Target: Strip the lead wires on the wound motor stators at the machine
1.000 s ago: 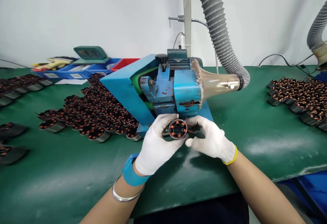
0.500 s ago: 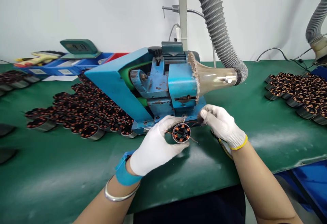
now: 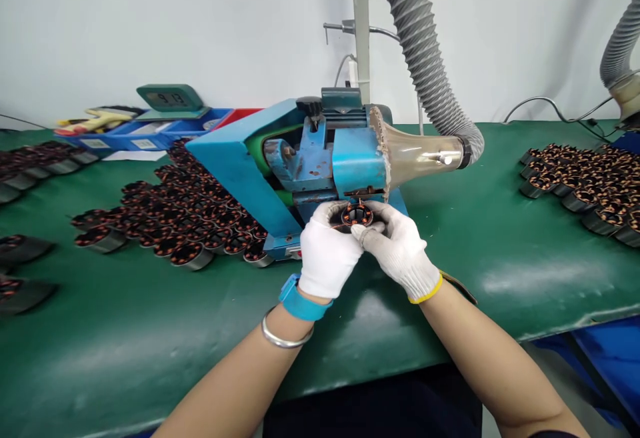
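Observation:
Between my gloved hands is a round motor stator (image 3: 357,216) with copper windings and a dark core, its open face turned up toward me. My left hand (image 3: 330,251) is closed around its left side. My right hand (image 3: 397,241) grips it from the right, thumb across its near rim. The stator is at the front of a blue belt-driven machine (image 3: 357,165), just below a slot in its housing. Fingertips behind the stator are hidden, so I cannot tell whether it touches the machine.
Many stators (image 3: 195,225) stand left of the machine, and another group (image 3: 595,188) is at the far right. A clear funnel (image 3: 420,158) joins the machine to a grey hose (image 3: 420,45). Blue bins (image 3: 145,135) and a digital clock (image 3: 170,98) sit at the back left.
My left hand has raised the stator toward the machine's slot. My right hand, earlier apart at the right by a wire end, has moved left and taken hold of the stator too.

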A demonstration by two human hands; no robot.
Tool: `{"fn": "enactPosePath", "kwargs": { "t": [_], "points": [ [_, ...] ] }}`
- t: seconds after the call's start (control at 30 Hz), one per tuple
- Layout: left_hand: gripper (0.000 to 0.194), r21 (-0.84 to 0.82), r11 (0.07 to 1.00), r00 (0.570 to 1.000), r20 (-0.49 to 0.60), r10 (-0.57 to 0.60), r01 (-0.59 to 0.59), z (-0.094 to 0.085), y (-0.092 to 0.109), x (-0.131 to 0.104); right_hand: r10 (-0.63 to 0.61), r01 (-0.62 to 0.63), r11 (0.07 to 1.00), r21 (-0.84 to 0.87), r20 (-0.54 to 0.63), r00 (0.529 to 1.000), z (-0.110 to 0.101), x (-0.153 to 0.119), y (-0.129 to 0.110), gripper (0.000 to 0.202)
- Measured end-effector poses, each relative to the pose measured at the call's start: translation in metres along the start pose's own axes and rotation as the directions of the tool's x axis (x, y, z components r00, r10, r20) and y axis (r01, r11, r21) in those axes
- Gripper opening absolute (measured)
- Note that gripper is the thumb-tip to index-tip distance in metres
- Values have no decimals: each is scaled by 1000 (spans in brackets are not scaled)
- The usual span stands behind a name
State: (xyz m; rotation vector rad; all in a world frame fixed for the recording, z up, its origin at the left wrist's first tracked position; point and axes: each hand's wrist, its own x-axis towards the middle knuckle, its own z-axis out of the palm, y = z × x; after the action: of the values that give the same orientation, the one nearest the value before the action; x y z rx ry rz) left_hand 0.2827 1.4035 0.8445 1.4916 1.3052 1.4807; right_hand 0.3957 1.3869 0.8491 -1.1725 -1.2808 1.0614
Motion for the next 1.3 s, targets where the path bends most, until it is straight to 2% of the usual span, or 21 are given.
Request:
{"fn": "enactPosePath", "kwargs": {
  "t": [0.17, 0.33, 0.63, 0.9, 1.07, 1.2, 1.3],
  "points": [
    [37, 126, 992, 1000, -19, 9, -6, 2, 9, 6, -11, 11, 999, 35, 8, 1000, -2, 6, -8, 43],
    [33, 233, 972, 1000, 22, 11, -16, 0, 14, 9, 9, -9, 999, 36, -25, 1000, -2, 3, -16, 38],
    [29, 273, 960, 997, 44, 56, -66, 1, 15, 10, 11, -9, 1000, 21, -78, 997, -2, 1, -17, 37],
    [35, 134, 989, 995, 84, 50, -61, 3, 10, 11, -12, 15, 999, 51, -58, 998, -2, 2, -15, 39],
    [41, -27, 998, 992, 109, 63, -60, 3, 2, -6, -109, 92, 985, -143, -114, 988, -6, -13, -5, 46],
    [43, -186, 982, 993, 105, 60, -40, 4, -3, -17, -217, 188, 952, -241, -97, 971, -8, -23, -3, 43],
    [45, -177, 983, 994, 95, 54, -36, 4, -6, -13, -193, 163, 953, -254, -101, 976, -6, -19, -2, 46]
  ]
}}
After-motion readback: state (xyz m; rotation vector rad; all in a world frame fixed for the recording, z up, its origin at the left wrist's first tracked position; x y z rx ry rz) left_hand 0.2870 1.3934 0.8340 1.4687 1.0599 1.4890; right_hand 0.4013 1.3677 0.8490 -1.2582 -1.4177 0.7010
